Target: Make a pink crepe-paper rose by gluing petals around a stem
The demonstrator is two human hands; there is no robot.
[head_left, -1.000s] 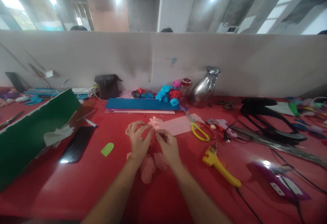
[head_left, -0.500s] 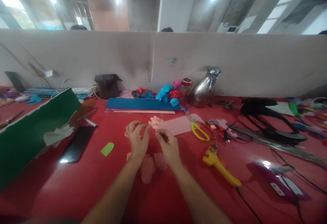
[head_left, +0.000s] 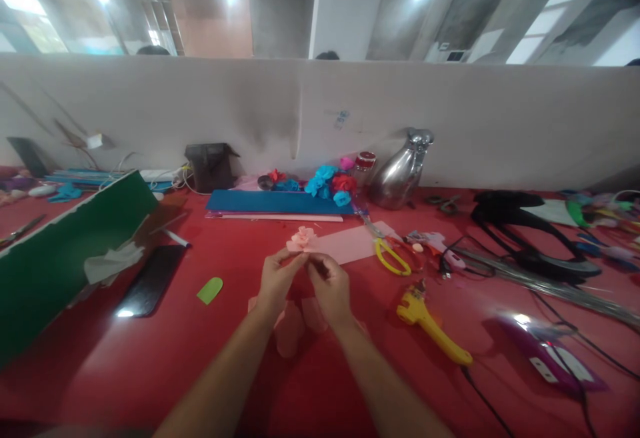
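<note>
Our left hand and right hand are pinching a pink paper flower at its base, thumbs and fingers nearly closed, obscuring its underside. Nearer us than the flower, our wrists are partly covering pink petals; beyond it, rightward, a steel jug is concealing its contents.

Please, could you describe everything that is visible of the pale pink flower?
The pale pink flower has small, ruffled, layered petals that look like thin paper. In view, it overlaps the left end of a pink sheet. The left hand and right hand meet at its lower edge, hiding its base; their grip is unclear.
</note>
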